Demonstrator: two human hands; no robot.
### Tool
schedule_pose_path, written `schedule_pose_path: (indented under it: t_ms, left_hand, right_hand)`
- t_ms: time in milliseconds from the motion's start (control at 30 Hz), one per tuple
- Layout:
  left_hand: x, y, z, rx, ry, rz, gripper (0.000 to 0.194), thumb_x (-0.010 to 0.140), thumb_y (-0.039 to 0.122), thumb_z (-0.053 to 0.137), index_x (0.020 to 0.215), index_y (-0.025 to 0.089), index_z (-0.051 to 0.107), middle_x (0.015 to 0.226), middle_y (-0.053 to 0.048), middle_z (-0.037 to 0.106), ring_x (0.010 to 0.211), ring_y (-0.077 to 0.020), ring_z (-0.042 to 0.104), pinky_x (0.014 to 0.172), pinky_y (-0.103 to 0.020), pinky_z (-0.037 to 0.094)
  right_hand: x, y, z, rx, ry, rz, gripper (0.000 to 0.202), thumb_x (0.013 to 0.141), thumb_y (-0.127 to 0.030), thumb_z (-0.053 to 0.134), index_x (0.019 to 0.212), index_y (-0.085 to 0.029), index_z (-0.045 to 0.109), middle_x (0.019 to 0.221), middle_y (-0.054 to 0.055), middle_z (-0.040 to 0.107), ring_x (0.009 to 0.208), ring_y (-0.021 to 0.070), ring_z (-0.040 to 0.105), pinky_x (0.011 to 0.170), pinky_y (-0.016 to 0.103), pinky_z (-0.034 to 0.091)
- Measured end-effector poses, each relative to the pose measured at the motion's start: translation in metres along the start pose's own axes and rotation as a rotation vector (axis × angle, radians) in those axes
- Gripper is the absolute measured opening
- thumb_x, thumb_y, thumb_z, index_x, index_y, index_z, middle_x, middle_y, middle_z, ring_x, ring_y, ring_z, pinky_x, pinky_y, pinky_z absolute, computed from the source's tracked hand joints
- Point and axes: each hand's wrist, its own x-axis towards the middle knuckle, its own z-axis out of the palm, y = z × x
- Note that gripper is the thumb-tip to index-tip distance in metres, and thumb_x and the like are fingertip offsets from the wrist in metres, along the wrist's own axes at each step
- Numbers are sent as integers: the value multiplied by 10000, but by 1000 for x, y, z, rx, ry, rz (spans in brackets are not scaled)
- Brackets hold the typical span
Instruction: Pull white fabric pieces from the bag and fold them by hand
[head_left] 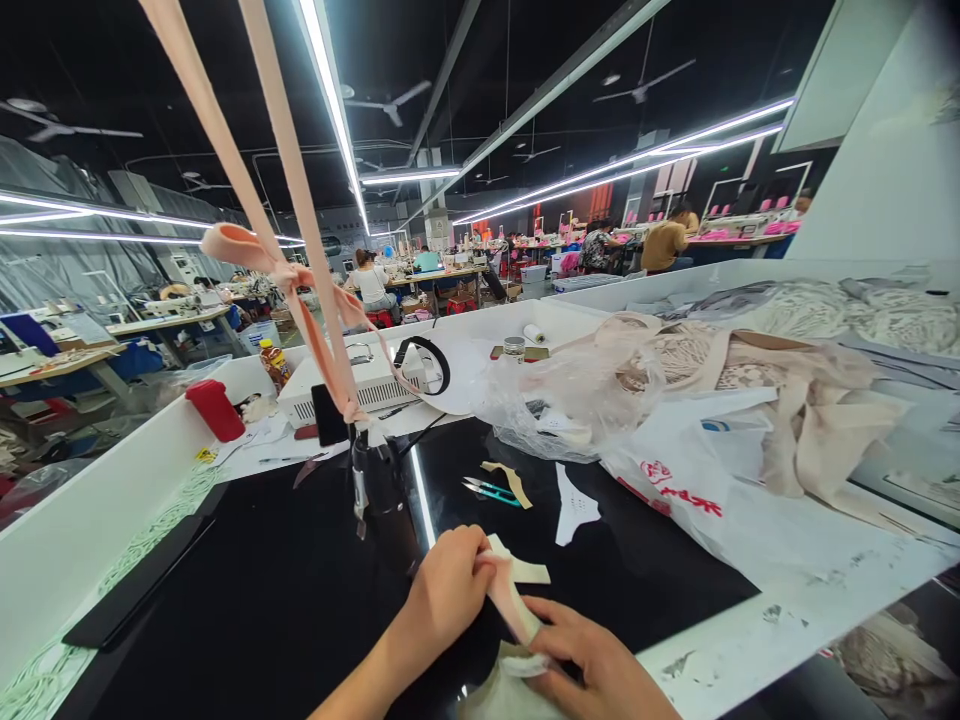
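Head view: both hands low centre, over the black worktop (pixel 285 600). Left hand (pixel 446 590) has its fingers pinched narrow on a peach fabric strip (pixel 510 600). Right hand (pixel 592 665) lies flatter, fingers pressing the strip's lower end onto a pale fabric piece (pixel 499 690) at the bottom edge. The strip runs taut between the two hands; neither is spread wide.

Handling, my read: the strip is light, soft and limp, probably elastic tape. No stiffness, so it sags or twists when let go. Not fragile, not slippery. Best taken with a fingertip pinch across its width near the end, second hand pinning the other end flat. The pale piece under it looks just as floppy, so hold it down by pressure, don't lift it.

A small cream fabric scrap (pixel 521 570) touches the strip just beyond the left hand.

Further back on the worktop: teal thread snips (pixel 487 490), a white cut piece (pixel 574 505), a tan cut piece (pixel 514 480). Right of those, a white plastic bag with red print (pixel 675 480) and a heap of beige lace garments (pixel 750 380).

More peach elastic tape (pixel 300 200) hangs from overhead, knotted, down to a dark guide (pixel 375 475). Behind it, a white control box (pixel 352 385). Red bottle (pixel 215 408) at the left rim.

Other people sit at machines in the background, well apart.
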Motion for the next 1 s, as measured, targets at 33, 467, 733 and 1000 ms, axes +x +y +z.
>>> schedule_pose_path:
  t_ms: [33, 467, 733, 1000]
  left_hand:
    - [1, 0, 2, 16, 4, 8, 113, 838, 87, 520, 845, 195, 549, 928, -30, 607, 926, -212, 568, 823, -315, 406]
    - [1, -1, 5, 102, 32, 37, 161, 837, 40, 528, 874, 193, 559, 1010, -28, 613, 1003, -215, 522, 853, -317, 394]
    - [5, -1, 7, 73, 3, 0, 178, 785, 59, 504, 886, 194, 562, 1004, -48, 618, 1016, -230, 520, 882, -324, 385]
    - [6, -6, 7, -23, -6, -91, 507, 695, 63, 527, 1185, 180, 583, 1052, -60, 598, 1014, -212, 562, 881, -288, 418]
  right_hand:
    - [0, 0, 0, -7, -2, 5, 212, 835, -246, 598, 822, -261, 809, 1402, 70, 654, 1305, 315, 596, 995, 343, 465]
    - [2, 3, -12, -22, 35, -37, 247, 898, -350, 569, 859, -265, 797, 1434, 75, 627, 1322, 292, 582, 1035, 351, 455]
    - [23, 5, -37, -41, 108, 29, 227, 855, -276, 546, 665, -241, 666, 1327, 70, 681, 1379, 287, 501, 1006, 357, 418]
    - [35, 9, -32, -28, 67, -22, 222, 847, -269, 519, 682, -214, 657, 920, 24, 672, 856, 199, 632, 744, 285, 403]
